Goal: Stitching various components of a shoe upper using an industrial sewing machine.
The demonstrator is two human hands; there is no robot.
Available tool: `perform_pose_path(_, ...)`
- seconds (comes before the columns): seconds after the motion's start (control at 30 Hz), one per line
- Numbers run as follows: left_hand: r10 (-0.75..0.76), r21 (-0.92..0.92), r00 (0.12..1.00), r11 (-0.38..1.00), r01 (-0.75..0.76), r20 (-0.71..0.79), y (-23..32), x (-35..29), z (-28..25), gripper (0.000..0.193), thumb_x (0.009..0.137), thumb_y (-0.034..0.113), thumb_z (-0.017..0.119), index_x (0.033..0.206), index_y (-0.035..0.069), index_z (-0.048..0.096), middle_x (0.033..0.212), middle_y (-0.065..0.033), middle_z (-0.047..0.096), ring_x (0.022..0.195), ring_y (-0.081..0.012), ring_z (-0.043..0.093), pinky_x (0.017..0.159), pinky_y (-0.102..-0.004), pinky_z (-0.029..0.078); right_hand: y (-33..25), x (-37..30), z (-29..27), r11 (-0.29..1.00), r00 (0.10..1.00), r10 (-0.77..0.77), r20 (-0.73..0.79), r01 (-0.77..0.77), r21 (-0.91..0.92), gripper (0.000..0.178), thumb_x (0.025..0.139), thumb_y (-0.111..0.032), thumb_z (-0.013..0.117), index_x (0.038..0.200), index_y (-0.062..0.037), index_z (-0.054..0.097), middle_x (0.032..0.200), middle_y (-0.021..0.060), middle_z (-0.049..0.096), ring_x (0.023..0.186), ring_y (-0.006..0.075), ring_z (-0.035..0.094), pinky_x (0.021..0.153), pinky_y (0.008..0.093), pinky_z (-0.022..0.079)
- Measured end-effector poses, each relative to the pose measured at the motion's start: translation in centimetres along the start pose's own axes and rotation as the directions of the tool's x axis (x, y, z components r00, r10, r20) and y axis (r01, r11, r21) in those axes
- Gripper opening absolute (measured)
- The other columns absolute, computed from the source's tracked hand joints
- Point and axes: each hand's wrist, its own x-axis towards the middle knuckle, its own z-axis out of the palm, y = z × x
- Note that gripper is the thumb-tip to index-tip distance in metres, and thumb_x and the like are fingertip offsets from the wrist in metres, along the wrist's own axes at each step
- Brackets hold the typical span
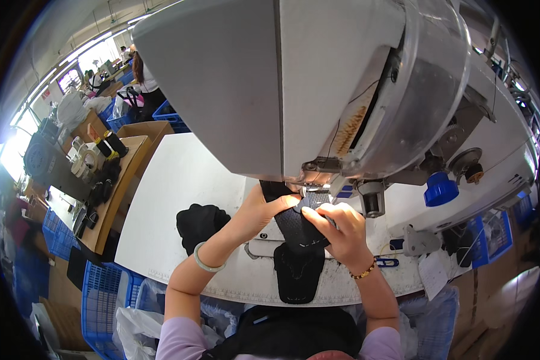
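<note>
Both hands pinched the black piece [298, 225] under the sewing machine [318, 90]: the left hand [263, 210] held its top edge and the right hand [336, 225] pressed its side. Fingers sat very close to the needle spot, so a slip could have hurt them or made the seam crooked.

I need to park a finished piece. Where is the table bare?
Bare white table lies left of the sewing machine, above the black pile. It is crowded under the machine head, where left hand and right hand grip the black fabric piece.

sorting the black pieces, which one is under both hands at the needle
The black mesh piece gripped by both hands; the black pile lies untouched to its left, a flat black piece lies below.
</note>
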Motion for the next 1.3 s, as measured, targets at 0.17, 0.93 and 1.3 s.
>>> perform_pose_path(0.17, -0.034, -0.089, 0.999, 0.995, 0.035, 0.019, -0.1, 0.1, 0.3, 0.017, 0.083, 0.015, 0.061, 0.092, 0.000, 0.060, 0.089, -0.0026, 0.060, 0.085, -0.0102, 0.053, 0.078, -0.0261, 0.042, -0.1, -0.9, 0.6, 0.997, 0.998, 0.068, -0.017, -0.068, 0.022, 0.047, 0.060, -0.003, 0.065, 0.105, -0.0132, 0.067, 0.092, 0.0021, 0.054, 0.072, 0.0192, 0.057, 0.059, 0.0304, 0.047)
perform_pose_path(0.93, 0.065, -0.207, 0.979, 0.973, -0.105, -0.194, -2.1, 0.5, 0.8, 0.010, 0.088, 0.005, 0.056, 0.095, 0.000, 0.060, 0.088, -0.0022, 0.061, 0.076, -0.0078, 0.056, 0.064, -0.0227, 0.045, -0.8, -0.9, 0.8, 0.975, 0.990, 0.086, -0.115, -0.108, -0.195, 0.045, 0.056, 0.000, 0.057, 0.098, -0.0140, 0.068, 0.096, 0.0019, 0.057, 0.075, 0.0193, 0.054, 0.064, 0.0313, 0.044)
perform_pose_path(1.3, 0.222, 0.013, 0.924, 0.973, -0.230, -0.310, -1.9, -0.1, 2.3, 0.017, 0.089, 0.017, 0.059, 0.087, 0.000, 0.060, 0.071, 0.0002, 0.058, 0.058, -0.0053, 0.051, 0.047, -0.0215, 0.040, -0.6, -0.4, 0.2, 0.987, 0.986, 0.051, -0.159, -0.075, -0.143, 0.039, 0.058, 0.005, 0.054, 0.092, -0.0090, 0.066, 0.093, 0.0039, 0.063, 0.068, 0.0188, 0.057, 0.057, 0.0292, 0.042)
